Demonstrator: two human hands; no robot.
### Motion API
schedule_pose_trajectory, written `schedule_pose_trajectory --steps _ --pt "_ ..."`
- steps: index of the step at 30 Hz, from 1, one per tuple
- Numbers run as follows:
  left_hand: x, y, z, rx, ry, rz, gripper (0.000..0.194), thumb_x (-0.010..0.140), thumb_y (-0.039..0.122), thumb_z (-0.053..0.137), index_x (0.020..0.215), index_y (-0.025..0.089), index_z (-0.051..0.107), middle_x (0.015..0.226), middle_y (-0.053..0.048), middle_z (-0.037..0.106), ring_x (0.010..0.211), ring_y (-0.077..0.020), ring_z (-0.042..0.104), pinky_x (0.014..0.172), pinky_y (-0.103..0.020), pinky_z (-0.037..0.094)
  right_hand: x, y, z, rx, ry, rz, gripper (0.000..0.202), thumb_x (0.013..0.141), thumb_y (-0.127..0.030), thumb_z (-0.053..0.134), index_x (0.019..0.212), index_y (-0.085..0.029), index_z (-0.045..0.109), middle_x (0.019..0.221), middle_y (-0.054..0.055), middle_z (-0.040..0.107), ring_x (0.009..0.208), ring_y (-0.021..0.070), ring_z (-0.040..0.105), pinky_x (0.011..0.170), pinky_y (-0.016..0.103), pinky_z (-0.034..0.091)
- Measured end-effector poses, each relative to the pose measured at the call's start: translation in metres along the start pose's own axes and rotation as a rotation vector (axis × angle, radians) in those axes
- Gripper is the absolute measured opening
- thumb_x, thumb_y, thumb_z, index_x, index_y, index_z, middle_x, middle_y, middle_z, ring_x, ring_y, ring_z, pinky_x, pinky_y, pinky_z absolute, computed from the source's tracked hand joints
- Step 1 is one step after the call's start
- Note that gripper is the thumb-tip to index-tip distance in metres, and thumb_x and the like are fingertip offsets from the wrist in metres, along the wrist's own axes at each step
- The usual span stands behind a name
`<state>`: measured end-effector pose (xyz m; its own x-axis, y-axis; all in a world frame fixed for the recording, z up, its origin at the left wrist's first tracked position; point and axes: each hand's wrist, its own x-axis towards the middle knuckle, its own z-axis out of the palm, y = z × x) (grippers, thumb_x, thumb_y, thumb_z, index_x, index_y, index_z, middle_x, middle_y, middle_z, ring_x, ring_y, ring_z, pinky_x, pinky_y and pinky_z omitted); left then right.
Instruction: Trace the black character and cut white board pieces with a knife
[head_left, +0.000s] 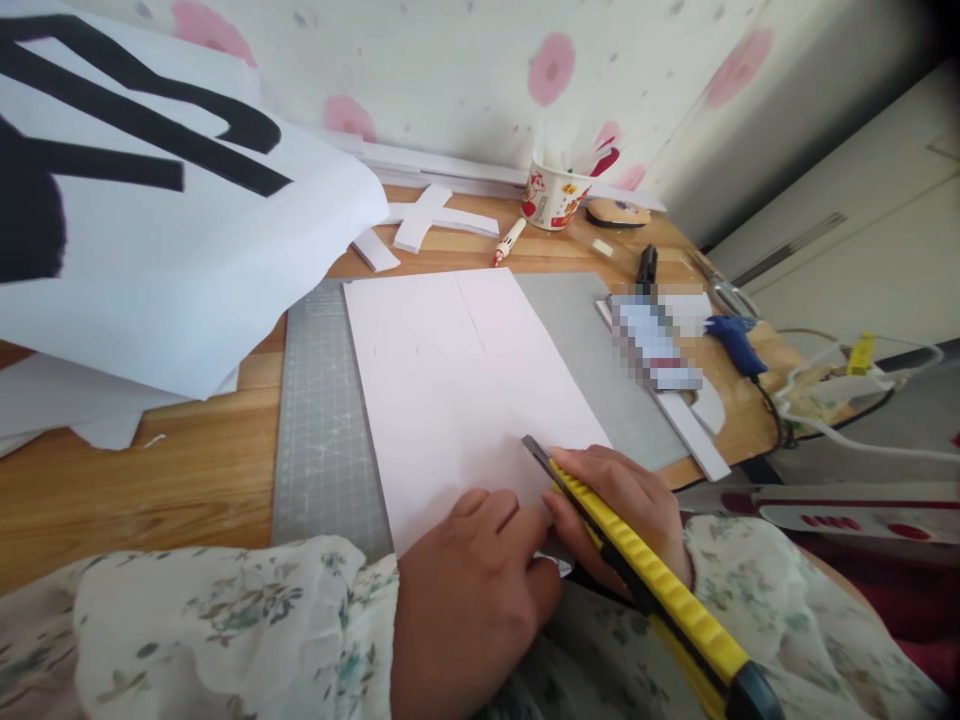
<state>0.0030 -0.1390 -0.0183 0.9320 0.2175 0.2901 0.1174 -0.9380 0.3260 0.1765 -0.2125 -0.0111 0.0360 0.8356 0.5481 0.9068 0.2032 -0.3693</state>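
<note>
Paper, a white rectangular sheet with thin lines toward its far side, lies before us on a grey gridded cutting mat atop a brown wooden table. Our right hand grasps a yellow-and-black plastic utility knife, its grey metal tip pointing far and left above the paper. Our left hand rests with curled fingers at the paper's near side; we cannot tell whether it pinches the edge.

At the far side stand a white printed cup and, just left of it, a cream-and-red marker. Crossed white strips lie farther left, near a large white sheet with black shapes. To the right we see a blue-handled tool.
</note>
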Motion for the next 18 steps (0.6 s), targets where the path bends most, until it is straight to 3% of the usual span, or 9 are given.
schedule_pose_trajectory --steps 6,12,18 --pt "-0.0011 -0.0014 -0.0003 0.019 0.018 0.033 0.021 0.09 0.02 0.073 0.074 0.019 0.06 0.082 0.0 0.06 0.079 -0.0206 0.052 0.068 -0.036 0.042 -0.0105 -0.0001 0.004 0.001 0.058 0.062 0.031 0.085 -0.016 0.064 0.114 -0.026 0.061 0.087 0.004 0.075 0.071 0.0202 0.073 0.063 0.031 0.063" --pt "-0.0009 -0.001 -0.0038 0.028 -0.011 0.038 0.024 0.088 0.021 0.076 0.072 0.019 0.058 0.082 -0.001 0.06 0.079 -0.0209 0.052 0.066 -0.035 0.042 -0.0044 -0.0057 0.0054 0.026 0.095 0.194 0.017 0.087 -0.017 0.062 0.102 -0.021 0.067 0.072 0.001 0.07 0.059 0.0164 0.069 0.053 0.026 0.058" --pt "-0.0014 -0.0004 -0.004 -0.089 -0.014 0.03 0.022 0.091 0.018 0.072 0.074 0.02 0.058 0.084 0.0 0.06 0.08 -0.0193 0.053 0.069 -0.033 0.044 -0.0056 -0.0038 0.0077 -0.001 0.183 0.228 0.016 0.087 -0.018 0.064 0.1 -0.023 0.07 0.074 0.001 0.072 0.064 0.0183 0.071 0.056 0.028 0.058"
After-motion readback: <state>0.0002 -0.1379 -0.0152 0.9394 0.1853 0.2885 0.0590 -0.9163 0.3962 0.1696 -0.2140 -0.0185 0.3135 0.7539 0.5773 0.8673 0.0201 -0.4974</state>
